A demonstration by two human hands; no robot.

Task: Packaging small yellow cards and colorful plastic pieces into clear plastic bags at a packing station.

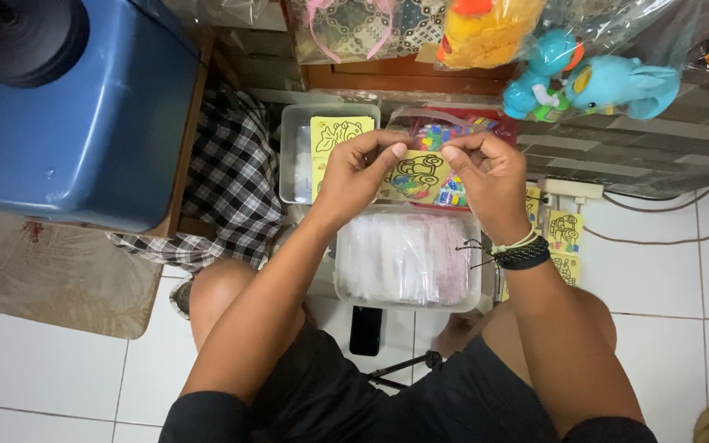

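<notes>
Both hands pinched a small yellow card [420,174] with a black-outlined cartoon drawing: left hand [359,176] at its nine o'clock edge, right hand [486,172] at three o'clock, above a clear tub [469,299] of plastic sleeves.

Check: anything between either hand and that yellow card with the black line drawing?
Nothing visible. The left hand and right hand both pinch the yellow card directly, above the clear tub of plastic bags.

Left hand [357,168] and right hand [486,168] pinch a yellow card [418,175], seemingly bagged.
</notes>
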